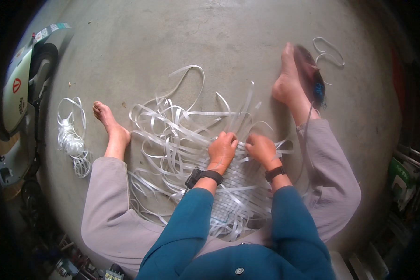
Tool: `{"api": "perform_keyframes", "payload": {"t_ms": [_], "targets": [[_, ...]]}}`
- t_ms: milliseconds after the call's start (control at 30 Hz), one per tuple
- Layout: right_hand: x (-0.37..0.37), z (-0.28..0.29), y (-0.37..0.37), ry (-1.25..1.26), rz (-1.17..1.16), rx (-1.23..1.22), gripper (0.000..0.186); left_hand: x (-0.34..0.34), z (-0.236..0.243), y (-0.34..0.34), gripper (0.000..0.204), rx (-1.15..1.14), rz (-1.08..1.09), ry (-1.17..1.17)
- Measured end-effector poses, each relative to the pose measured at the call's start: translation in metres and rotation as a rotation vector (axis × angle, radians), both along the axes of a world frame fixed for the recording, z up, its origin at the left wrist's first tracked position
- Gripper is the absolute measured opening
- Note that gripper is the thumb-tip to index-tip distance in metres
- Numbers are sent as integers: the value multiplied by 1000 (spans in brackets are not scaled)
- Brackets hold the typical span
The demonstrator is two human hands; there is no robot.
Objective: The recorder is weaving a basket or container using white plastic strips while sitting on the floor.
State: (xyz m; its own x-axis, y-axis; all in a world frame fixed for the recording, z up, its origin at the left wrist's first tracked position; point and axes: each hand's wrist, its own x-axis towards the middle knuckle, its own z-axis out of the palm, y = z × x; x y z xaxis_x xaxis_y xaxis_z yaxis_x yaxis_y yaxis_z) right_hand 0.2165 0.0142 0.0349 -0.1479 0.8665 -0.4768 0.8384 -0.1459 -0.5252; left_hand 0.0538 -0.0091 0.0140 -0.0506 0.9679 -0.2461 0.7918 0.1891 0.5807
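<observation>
A partly woven mat (231,198) of flat white plastic strips lies between my legs, its weave checked and tight in the middle. Loose white strips (172,126) curl out from it, mostly to the left and beyond. At the mat's far edge my left hand (222,148) is closed, its fingers curled onto a strip. Just right of it, my right hand (261,148) pinches among the strips at the same edge, slightly blurred. The fingertips of both hands are partly hidden, so exactly which strips they grip is unclear.
A bundle of white strip (72,140) lies on the concrete floor (172,37) left of my left foot. One loose loop (329,53) lies beyond my right foot, near a dark sandal (308,70). A scooter (21,98) stands at far left; assorted items line the right rim.
</observation>
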Motion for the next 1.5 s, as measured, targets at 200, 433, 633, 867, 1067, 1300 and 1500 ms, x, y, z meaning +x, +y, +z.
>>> {"api": "perform_keyframes", "payload": {"t_ms": [200,433,633,867,1067,1300,1500], "targets": [[0,-5,-5,45,-14,350,11,4,-1,0,14,10,-1,-8],[-15,-1,-17,-48,140,467,7,2,-1,0,11,16,-24,-9],[-38,7,-55,51,90,540,5,-1,-4,-1,13,26,-84,15],[-45,-3,-105,-67,284,150,9,2,-5,2,12,81,-148,64],[-42,-11,-110,-45,287,26,11,1,-3,4,12,104,-190,99],[18,2,-72,-224,-128,275,12,2,-9,3,7,158,-252,138],[20,-1,-81,-301,-189,177,16,0,-12,1,3,172,-281,141]]}}
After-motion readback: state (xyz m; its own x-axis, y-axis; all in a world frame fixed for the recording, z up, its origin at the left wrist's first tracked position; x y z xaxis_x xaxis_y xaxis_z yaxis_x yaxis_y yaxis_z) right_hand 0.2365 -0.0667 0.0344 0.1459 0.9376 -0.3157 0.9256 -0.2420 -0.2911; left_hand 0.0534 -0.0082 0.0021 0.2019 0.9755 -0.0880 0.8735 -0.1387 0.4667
